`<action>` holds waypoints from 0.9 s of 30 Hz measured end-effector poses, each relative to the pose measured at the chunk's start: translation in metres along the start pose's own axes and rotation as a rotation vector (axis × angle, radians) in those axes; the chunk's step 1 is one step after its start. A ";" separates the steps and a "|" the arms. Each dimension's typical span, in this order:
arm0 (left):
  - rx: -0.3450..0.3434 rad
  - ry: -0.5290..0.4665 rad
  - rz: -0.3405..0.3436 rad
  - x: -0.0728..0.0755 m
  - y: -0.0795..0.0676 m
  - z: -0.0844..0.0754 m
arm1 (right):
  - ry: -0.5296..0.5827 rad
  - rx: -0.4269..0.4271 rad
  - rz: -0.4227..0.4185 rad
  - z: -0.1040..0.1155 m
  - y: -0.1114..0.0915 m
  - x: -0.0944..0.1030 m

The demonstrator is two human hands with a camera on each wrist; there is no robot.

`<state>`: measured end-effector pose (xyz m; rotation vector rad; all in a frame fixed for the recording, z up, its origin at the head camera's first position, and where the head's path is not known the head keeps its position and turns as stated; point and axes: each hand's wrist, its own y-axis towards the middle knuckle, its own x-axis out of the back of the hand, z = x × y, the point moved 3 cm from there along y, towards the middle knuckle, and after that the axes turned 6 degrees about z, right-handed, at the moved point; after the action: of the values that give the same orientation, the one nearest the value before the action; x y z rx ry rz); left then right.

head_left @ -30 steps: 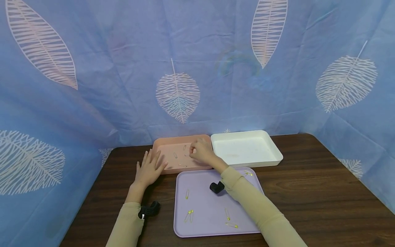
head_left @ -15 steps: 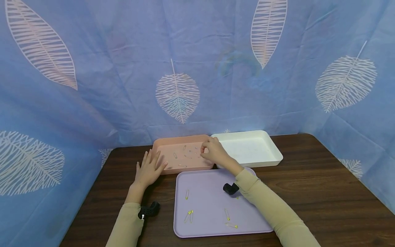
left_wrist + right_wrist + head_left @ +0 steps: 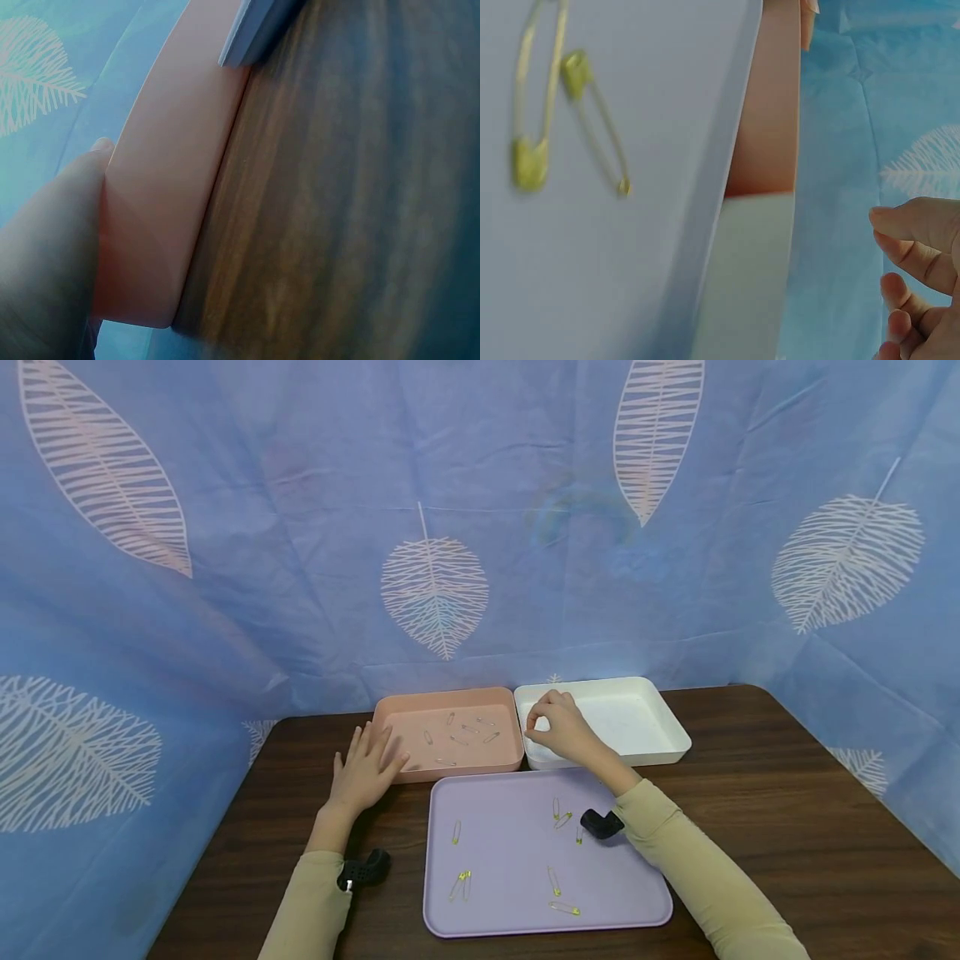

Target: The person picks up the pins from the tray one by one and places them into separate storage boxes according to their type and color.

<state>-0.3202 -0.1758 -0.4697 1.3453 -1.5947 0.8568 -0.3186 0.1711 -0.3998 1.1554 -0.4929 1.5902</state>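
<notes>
Fingertips (image 3: 885, 217) of your right hand (image 3: 566, 731) nearly meet beyond the flat lilac tray (image 3: 510, 852), any hold unclear, your left hand (image 3: 363, 772) splayed, so best pinch yellow-capped wire safety pins (image 3: 575, 75) lying on it singly.

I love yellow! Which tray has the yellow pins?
The purple tray, the front one. The pink tray holds grey-looking pins; I see none in the white tray.

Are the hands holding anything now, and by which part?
Nothing visible: the left hand lies spread against the pink tray; the fingertips of the right hand look bare, though something tiny could be hidden.
</notes>
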 end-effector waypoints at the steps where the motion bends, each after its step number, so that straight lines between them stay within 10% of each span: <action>1: 0.002 0.003 0.002 0.000 0.000 0.000 | 0.010 -0.002 -0.002 -0.002 -0.002 0.003; 18: -0.002 0.011 0.005 0.001 0.000 -0.001 | 0.055 -0.059 -0.078 -0.043 -0.048 0.043; 27: -0.004 0.018 -0.004 0.001 -0.001 0.000 | -0.168 -0.002 -0.253 -0.069 -0.066 0.062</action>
<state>-0.3191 -0.1764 -0.4690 1.3338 -1.5784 0.8612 -0.2865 0.2803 -0.3929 1.3024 -0.4379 1.2821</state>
